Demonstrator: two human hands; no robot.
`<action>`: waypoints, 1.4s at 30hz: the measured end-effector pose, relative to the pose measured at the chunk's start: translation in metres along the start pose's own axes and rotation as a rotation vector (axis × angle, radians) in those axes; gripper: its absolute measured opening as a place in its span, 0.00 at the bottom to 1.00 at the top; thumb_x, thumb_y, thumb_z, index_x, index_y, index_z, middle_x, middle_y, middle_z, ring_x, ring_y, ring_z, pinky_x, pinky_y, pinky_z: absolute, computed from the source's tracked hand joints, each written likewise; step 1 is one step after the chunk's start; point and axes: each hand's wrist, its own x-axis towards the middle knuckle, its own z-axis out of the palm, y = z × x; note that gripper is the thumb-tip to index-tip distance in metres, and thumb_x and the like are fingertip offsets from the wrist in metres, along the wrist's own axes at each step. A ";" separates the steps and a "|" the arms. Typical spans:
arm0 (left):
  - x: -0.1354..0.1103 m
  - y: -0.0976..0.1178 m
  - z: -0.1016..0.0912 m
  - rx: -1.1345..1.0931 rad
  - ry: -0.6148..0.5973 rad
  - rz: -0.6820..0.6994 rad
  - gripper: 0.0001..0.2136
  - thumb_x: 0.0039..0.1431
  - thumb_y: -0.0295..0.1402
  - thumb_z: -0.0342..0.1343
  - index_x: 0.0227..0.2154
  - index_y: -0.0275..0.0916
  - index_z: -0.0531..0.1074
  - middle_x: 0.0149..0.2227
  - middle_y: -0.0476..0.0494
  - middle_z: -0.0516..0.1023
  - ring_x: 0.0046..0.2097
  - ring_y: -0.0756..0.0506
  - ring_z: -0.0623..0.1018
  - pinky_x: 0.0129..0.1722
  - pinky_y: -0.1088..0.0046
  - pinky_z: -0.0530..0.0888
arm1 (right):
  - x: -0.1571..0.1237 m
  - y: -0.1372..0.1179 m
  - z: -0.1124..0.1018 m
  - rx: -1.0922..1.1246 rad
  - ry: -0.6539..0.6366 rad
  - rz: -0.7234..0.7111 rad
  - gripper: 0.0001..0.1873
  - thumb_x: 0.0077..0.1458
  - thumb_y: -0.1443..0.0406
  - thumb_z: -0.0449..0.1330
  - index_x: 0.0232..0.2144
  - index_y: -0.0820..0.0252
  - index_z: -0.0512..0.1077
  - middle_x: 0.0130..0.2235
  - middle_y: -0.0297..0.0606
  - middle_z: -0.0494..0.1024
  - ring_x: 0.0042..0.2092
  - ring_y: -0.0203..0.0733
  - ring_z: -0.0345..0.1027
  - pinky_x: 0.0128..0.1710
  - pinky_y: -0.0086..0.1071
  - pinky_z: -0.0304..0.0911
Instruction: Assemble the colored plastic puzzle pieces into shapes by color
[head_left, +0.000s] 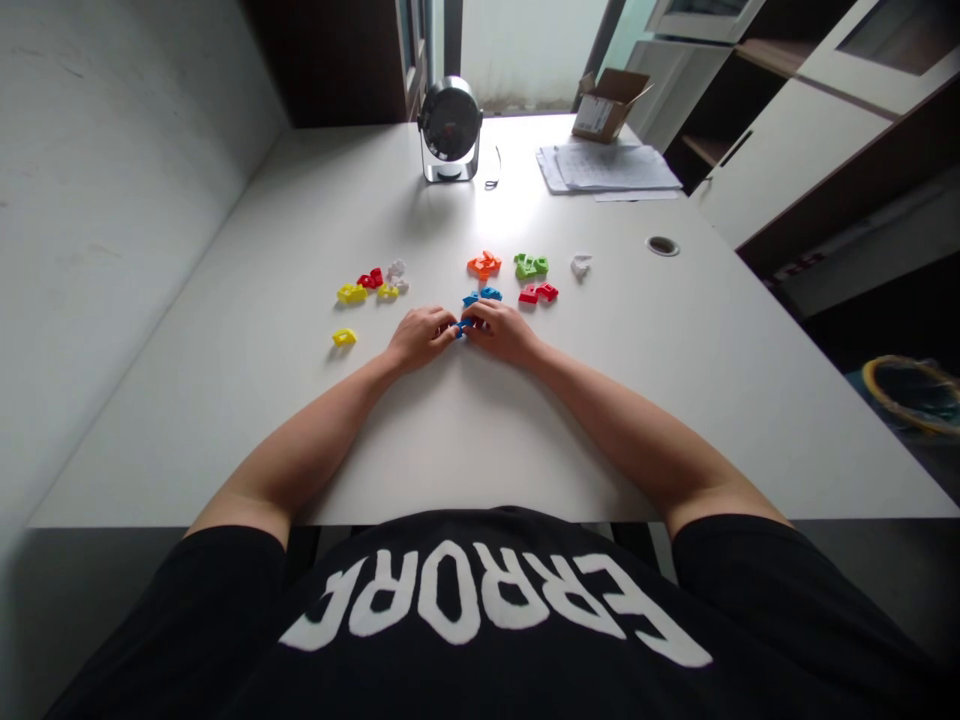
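Observation:
Between my two hands is a small blue plastic piece (461, 327), partly hidden by fingers. My left hand (421, 337) pinches its left side, and my right hand (501, 333) grips it from the right. Just beyond the fingertips lie more blue pieces (490, 294). Orange pieces (484, 264) sit behind those. Right of them are green pieces (531, 265) and red pieces (538, 293). Left of my hands rest yellow pieces (351, 293), red pieces (370, 278) and white pieces (397, 274). A lone yellow piece (344, 338) lies nearest my left forearm.
A white table (480, 440) spans the view, with a wall on its left. At the back stand a round black fan-like device (450, 120), papers (611, 168) and an open cardboard box (609, 105). A single white piece (581, 264) and a cable hole (662, 246) are at right.

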 end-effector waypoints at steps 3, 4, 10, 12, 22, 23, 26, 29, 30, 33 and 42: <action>0.000 0.000 0.000 -0.005 0.003 0.000 0.15 0.71 0.42 0.52 0.42 0.41 0.82 0.40 0.42 0.82 0.42 0.41 0.78 0.46 0.61 0.70 | 0.000 0.000 0.000 -0.005 0.002 0.002 0.06 0.63 0.62 0.63 0.41 0.56 0.78 0.38 0.39 0.78 0.38 0.43 0.69 0.40 0.35 0.63; 0.000 0.000 0.000 -0.007 0.004 0.001 0.15 0.70 0.42 0.52 0.42 0.41 0.82 0.40 0.42 0.82 0.42 0.41 0.78 0.46 0.61 0.70 | 0.000 0.000 0.000 -0.007 0.002 0.003 0.06 0.63 0.62 0.63 0.41 0.56 0.78 0.38 0.39 0.78 0.38 0.43 0.69 0.40 0.35 0.63; -0.001 0.001 -0.001 -0.010 0.002 0.000 0.15 0.70 0.42 0.52 0.42 0.41 0.82 0.39 0.42 0.81 0.42 0.41 0.78 0.46 0.62 0.71 | 0.001 -0.001 0.000 -0.007 -0.012 0.019 0.07 0.64 0.61 0.62 0.41 0.56 0.78 0.39 0.40 0.79 0.38 0.44 0.69 0.40 0.35 0.63; -0.001 0.002 -0.001 -0.010 0.003 -0.002 0.15 0.70 0.42 0.52 0.42 0.42 0.82 0.39 0.42 0.81 0.42 0.41 0.78 0.47 0.62 0.71 | 0.001 -0.002 0.000 -0.006 -0.015 0.023 0.07 0.64 0.61 0.62 0.40 0.56 0.78 0.39 0.40 0.79 0.38 0.44 0.69 0.40 0.35 0.64; -0.001 0.001 -0.001 -0.002 -0.008 -0.005 0.15 0.70 0.42 0.52 0.43 0.42 0.82 0.40 0.42 0.81 0.43 0.41 0.78 0.47 0.62 0.71 | 0.000 0.000 0.000 -0.014 -0.012 0.017 0.07 0.64 0.61 0.62 0.41 0.56 0.78 0.39 0.40 0.79 0.39 0.43 0.69 0.40 0.35 0.63; -0.001 0.001 -0.001 -0.001 -0.008 -0.005 0.15 0.71 0.42 0.52 0.43 0.42 0.82 0.40 0.42 0.81 0.43 0.41 0.78 0.48 0.62 0.71 | 0.000 0.000 0.001 -0.015 -0.011 0.017 0.07 0.64 0.62 0.62 0.41 0.56 0.78 0.39 0.40 0.79 0.39 0.43 0.69 0.40 0.35 0.63; -0.001 0.001 -0.001 -0.006 -0.004 -0.004 0.15 0.71 0.42 0.52 0.43 0.42 0.82 0.40 0.42 0.81 0.42 0.41 0.78 0.47 0.62 0.71 | 0.000 0.001 0.001 -0.012 -0.009 0.013 0.06 0.64 0.62 0.62 0.41 0.56 0.78 0.39 0.40 0.78 0.39 0.43 0.69 0.40 0.35 0.63; -0.001 0.001 -0.001 -0.010 -0.002 -0.003 0.15 0.70 0.42 0.52 0.43 0.42 0.82 0.40 0.42 0.81 0.42 0.41 0.78 0.47 0.62 0.71 | 0.000 0.001 0.001 -0.013 -0.013 0.017 0.06 0.64 0.62 0.62 0.41 0.56 0.78 0.39 0.40 0.79 0.39 0.44 0.69 0.40 0.35 0.63; -0.001 0.001 -0.001 -0.008 -0.002 -0.004 0.15 0.70 0.42 0.52 0.43 0.42 0.82 0.40 0.42 0.81 0.42 0.41 0.78 0.47 0.62 0.71 | 0.000 0.000 0.000 -0.015 -0.015 0.018 0.06 0.64 0.62 0.63 0.41 0.56 0.78 0.39 0.40 0.79 0.39 0.44 0.70 0.40 0.35 0.64; -0.001 0.000 0.000 -0.005 -0.001 -0.002 0.15 0.70 0.43 0.52 0.43 0.42 0.82 0.40 0.42 0.81 0.42 0.41 0.78 0.47 0.62 0.71 | 0.000 0.000 0.000 -0.016 -0.013 0.014 0.06 0.64 0.62 0.63 0.41 0.56 0.78 0.39 0.40 0.79 0.39 0.44 0.70 0.40 0.35 0.64; -0.001 0.000 0.000 -0.013 -0.002 -0.006 0.15 0.70 0.43 0.52 0.43 0.42 0.82 0.40 0.41 0.81 0.42 0.41 0.78 0.48 0.61 0.71 | 0.000 0.001 0.001 -0.011 -0.005 0.005 0.05 0.64 0.63 0.63 0.41 0.56 0.78 0.38 0.40 0.78 0.39 0.44 0.70 0.40 0.35 0.64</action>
